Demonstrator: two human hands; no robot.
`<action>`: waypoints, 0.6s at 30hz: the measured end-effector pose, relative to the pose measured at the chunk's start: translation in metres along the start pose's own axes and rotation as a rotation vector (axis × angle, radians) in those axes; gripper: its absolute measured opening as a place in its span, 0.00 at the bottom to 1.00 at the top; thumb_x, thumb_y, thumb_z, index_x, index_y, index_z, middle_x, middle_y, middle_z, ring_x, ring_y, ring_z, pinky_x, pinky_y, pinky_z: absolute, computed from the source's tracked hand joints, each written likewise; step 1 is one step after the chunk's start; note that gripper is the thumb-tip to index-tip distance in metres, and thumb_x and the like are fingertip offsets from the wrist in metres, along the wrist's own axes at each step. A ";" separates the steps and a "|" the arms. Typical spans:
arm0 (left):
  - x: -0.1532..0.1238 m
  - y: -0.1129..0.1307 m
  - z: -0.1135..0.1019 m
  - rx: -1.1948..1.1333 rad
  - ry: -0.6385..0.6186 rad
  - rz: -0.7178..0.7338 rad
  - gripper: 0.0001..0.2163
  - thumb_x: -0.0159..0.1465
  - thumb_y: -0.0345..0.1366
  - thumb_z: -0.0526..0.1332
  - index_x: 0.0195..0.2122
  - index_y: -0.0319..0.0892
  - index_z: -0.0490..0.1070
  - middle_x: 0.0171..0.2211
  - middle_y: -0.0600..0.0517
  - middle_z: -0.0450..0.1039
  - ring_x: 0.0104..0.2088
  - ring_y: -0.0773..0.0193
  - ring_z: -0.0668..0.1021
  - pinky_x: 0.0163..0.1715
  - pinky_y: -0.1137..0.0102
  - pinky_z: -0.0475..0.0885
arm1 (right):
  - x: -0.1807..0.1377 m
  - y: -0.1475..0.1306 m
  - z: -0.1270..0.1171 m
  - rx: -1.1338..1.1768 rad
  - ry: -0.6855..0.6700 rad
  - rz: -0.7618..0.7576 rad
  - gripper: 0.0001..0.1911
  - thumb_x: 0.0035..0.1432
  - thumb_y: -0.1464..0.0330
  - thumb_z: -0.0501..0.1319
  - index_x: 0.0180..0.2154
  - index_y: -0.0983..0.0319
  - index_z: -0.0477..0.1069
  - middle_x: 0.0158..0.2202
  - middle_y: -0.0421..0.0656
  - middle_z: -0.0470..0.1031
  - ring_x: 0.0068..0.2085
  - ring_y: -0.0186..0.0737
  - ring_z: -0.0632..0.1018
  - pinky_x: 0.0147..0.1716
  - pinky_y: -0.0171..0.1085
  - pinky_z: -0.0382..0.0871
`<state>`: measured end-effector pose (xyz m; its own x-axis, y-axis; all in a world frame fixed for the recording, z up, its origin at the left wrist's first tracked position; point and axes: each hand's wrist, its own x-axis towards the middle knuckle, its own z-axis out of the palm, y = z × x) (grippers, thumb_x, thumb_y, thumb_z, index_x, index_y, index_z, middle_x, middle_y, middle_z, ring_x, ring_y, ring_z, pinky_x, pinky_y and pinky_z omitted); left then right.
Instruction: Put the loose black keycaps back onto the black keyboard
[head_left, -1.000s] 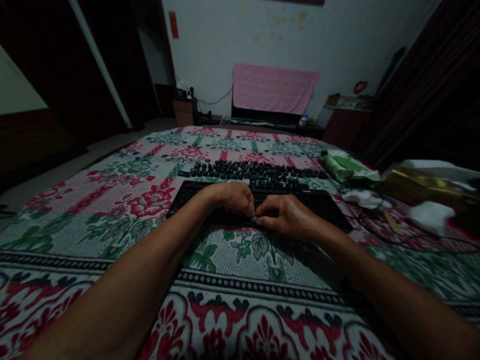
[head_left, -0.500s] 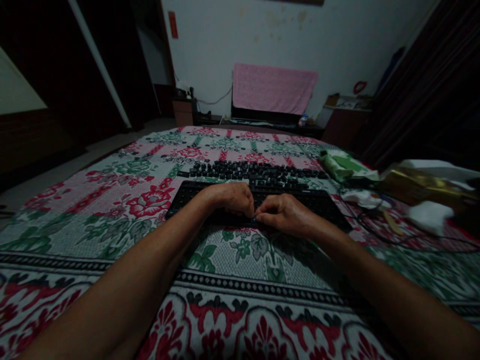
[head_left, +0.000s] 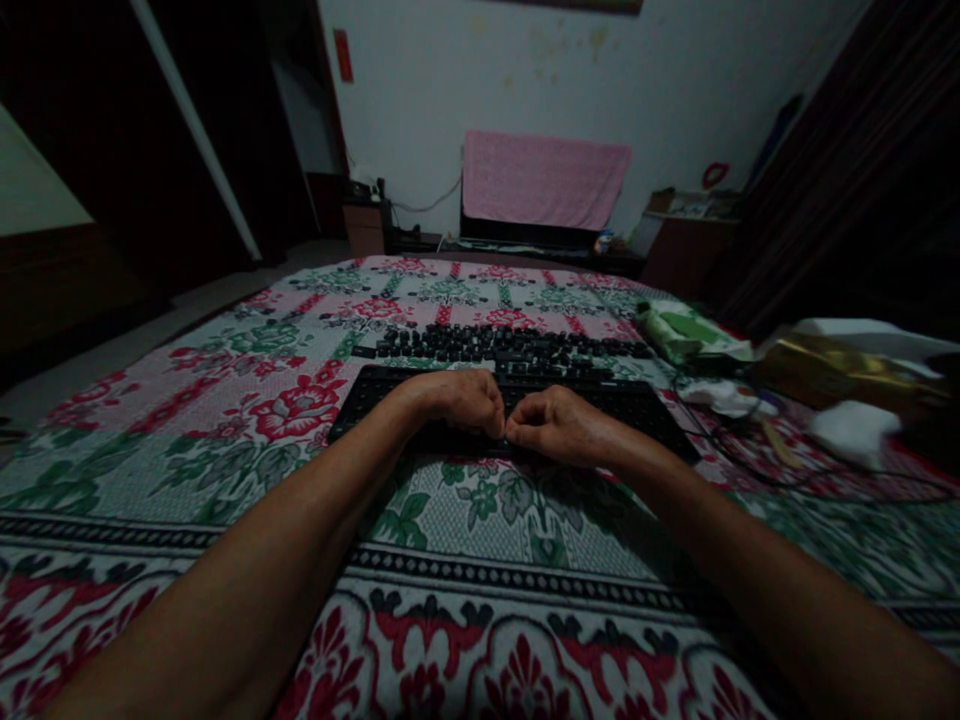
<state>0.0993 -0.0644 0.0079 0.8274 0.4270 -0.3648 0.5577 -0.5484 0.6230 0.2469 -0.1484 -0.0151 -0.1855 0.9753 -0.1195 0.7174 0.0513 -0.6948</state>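
Note:
A black keyboard with its keycaps off lies across the patterned cloth in front of me. Over its near middle, my left hand is closed with the fingers curled down; what they hold, if anything, is hidden. Close beside it, my right hand pinches thumb and forefinger together at the keyboard's front edge, the fingertips almost touching the left hand. Anything in that pinch is too small and dark to name. Just beyond the keyboard, many loose black keycaps are spread in a long band.
A floral cloth covers the surface. To the right are a green tissue pack, a golden box, crumpled white tissue and a black cable. A pink towel hangs over a dark screen at the far wall.
My right hand has shifted slightly left, its fingertips now nearer the left hand. The left hand stays nearly in place. The whole view has moved a little.

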 end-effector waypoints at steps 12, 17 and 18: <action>0.000 0.001 0.000 -0.013 -0.009 -0.049 0.06 0.44 0.34 0.55 0.22 0.37 0.68 0.14 0.57 0.61 0.16 0.74 0.63 0.16 0.78 0.58 | 0.006 0.001 -0.001 -0.052 -0.012 -0.019 0.14 0.45 0.61 0.53 0.27 0.66 0.70 0.20 0.39 0.67 0.19 0.27 0.65 0.17 0.27 0.56; 0.001 -0.002 -0.001 -0.022 -0.033 -0.011 0.07 0.45 0.35 0.55 0.22 0.38 0.67 0.15 0.57 0.61 0.16 0.74 0.64 0.16 0.78 0.59 | 0.004 -0.005 -0.004 -0.057 -0.026 -0.002 0.15 0.45 0.60 0.53 0.24 0.67 0.69 0.17 0.37 0.62 0.17 0.25 0.60 0.15 0.27 0.52; 0.001 -0.002 -0.001 -0.021 -0.036 0.000 0.07 0.45 0.35 0.55 0.22 0.38 0.67 0.15 0.57 0.61 0.16 0.74 0.63 0.16 0.78 0.58 | 0.003 -0.006 -0.004 -0.050 -0.034 0.009 0.16 0.45 0.60 0.53 0.23 0.67 0.69 0.16 0.37 0.61 0.17 0.25 0.60 0.15 0.27 0.52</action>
<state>0.0989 -0.0621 0.0065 0.8296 0.4004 -0.3891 0.5563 -0.5333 0.6373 0.2450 -0.1445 -0.0084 -0.2014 0.9679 -0.1504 0.7516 0.0543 -0.6574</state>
